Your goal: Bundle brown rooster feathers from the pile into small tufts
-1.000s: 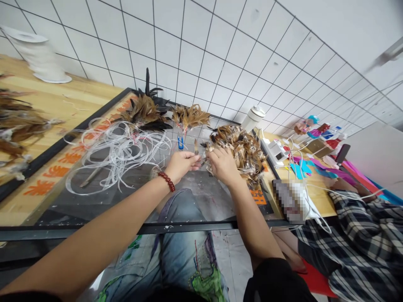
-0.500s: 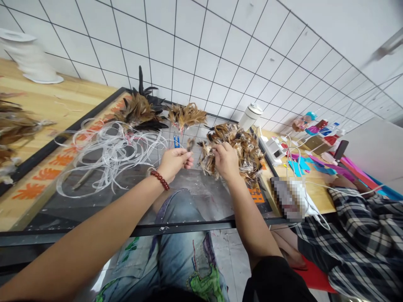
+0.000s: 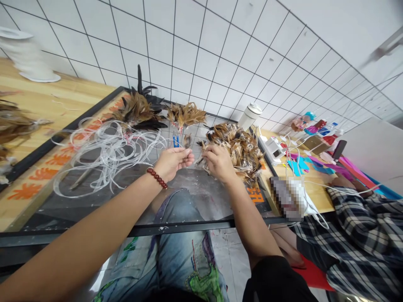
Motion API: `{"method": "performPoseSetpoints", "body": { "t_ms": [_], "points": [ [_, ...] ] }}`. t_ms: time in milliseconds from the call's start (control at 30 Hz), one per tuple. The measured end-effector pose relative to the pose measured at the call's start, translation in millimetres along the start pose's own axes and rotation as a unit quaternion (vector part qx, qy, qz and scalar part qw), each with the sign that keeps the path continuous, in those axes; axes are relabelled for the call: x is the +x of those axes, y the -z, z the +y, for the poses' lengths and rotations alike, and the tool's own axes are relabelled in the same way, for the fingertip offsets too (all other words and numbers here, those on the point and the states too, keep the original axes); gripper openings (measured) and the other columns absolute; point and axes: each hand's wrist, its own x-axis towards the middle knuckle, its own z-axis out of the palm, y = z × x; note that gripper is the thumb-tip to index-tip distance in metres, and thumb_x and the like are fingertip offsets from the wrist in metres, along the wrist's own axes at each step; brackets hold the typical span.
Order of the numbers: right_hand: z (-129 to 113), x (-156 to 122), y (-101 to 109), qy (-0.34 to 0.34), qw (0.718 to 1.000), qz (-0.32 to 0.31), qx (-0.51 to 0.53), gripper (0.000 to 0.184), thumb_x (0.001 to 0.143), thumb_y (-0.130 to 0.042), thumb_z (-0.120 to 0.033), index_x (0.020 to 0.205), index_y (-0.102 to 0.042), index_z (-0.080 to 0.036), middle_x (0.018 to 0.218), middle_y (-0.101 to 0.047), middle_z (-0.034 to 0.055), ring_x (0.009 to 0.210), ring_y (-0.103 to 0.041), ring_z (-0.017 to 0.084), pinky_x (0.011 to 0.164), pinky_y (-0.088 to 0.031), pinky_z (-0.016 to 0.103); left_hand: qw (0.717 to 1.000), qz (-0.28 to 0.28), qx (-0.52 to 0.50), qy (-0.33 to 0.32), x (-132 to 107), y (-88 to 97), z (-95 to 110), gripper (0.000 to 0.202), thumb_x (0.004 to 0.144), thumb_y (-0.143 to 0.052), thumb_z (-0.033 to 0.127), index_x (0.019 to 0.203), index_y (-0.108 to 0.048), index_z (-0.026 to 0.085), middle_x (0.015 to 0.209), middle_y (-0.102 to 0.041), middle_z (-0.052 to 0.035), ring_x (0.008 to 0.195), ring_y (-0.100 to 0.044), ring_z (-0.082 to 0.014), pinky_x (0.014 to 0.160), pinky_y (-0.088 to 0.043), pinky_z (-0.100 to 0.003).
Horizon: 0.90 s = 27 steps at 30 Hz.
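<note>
My left hand (image 3: 176,162), with a red beaded bracelet on its wrist, pinches a small brown feather (image 3: 187,139) upright between thumb and fingertips. At the left edge of a heap of brown feathers (image 3: 244,151) is my right hand (image 3: 219,161), fingers closed together at the tips. A light-coloured feather seems to show by them, too small to make out clearly. Behind my left hand lie blue-handled snips (image 3: 175,139). A tangle of clear plastic strip (image 3: 108,155) spreads left of that hand. Further back rest a tied brown feather bunch (image 3: 186,114) and a brown-and-black feather bunch (image 3: 138,110).
A white spool (image 3: 30,56) stands far left, near more brown feathers (image 3: 19,126). Behind the heap is a white bottle (image 3: 250,115). To the right are white cables, a power strip (image 3: 273,149) and a blurred-out object (image 3: 287,198). A person in a plaid shirt (image 3: 355,235) sits there.
My right hand has moved slightly left, away from the middle of the feather heap and closer to my left hand. My left hand still pinches the small feather.
</note>
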Motion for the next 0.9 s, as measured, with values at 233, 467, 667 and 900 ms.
{"method": "performPoseSetpoints", "body": {
  "t_ms": [233,467,667,900],
  "points": [
    [-4,2,8,0.013,1.000,0.026,-0.012,0.023,0.091,-0.044,-0.022,0.097,-0.067,-0.024,0.098,-0.065,0.0067,0.099,-0.052,0.021,0.096,-0.028,0.042,0.996,-0.023,0.061,0.057,-7,-5.1,3,0.006,0.073,-0.070,0.011,0.071,-0.065,0.008,0.079,-0.071,-0.0129,0.067,-0.069,-0.0165,0.057,-0.055,-0.023],
    [-12,5,4,0.040,0.997,0.025,-0.056,0.028,0.093,-0.039,-0.024,0.089,-0.066,-0.023,0.089,-0.063,0.0065,0.091,-0.049,0.021,0.098,-0.027,0.043,0.988,-0.056,0.109,0.095,-6,-3.5,-1,0.011,0.068,-0.075,0.016,0.066,-0.068,0.009,0.063,-0.069,-0.0114,0.051,-0.063,-0.0131,0.050,-0.052,-0.021],
    [-6,4,5,0.016,0.996,0.042,-0.071,0.026,0.092,-0.041,-0.026,0.096,-0.067,-0.025,0.091,-0.065,0.0064,0.093,-0.051,0.021,0.097,-0.028,0.042,0.985,-0.068,0.138,0.075,-8,-7.0,-4,0.016,0.069,-0.074,0.015,0.057,-0.064,0.009,0.054,-0.062,-0.0064,0.045,-0.057,-0.0100,0.046,-0.049,-0.020],
    [22,50,-11,-0.231,0.965,-0.066,-0.107,0.024,0.085,-0.048,-0.026,0.091,-0.071,-0.022,0.095,-0.068,0.0096,0.094,-0.056,0.026,0.084,-0.035,0.043,0.998,0.047,-0.040,-0.019,0,-5.1,-3,0.008,0.073,-0.069,0.012,0.068,-0.063,0.009,0.058,-0.061,-0.0022,0.048,-0.055,-0.0064,0.048,-0.046,-0.017]
  ]
}}
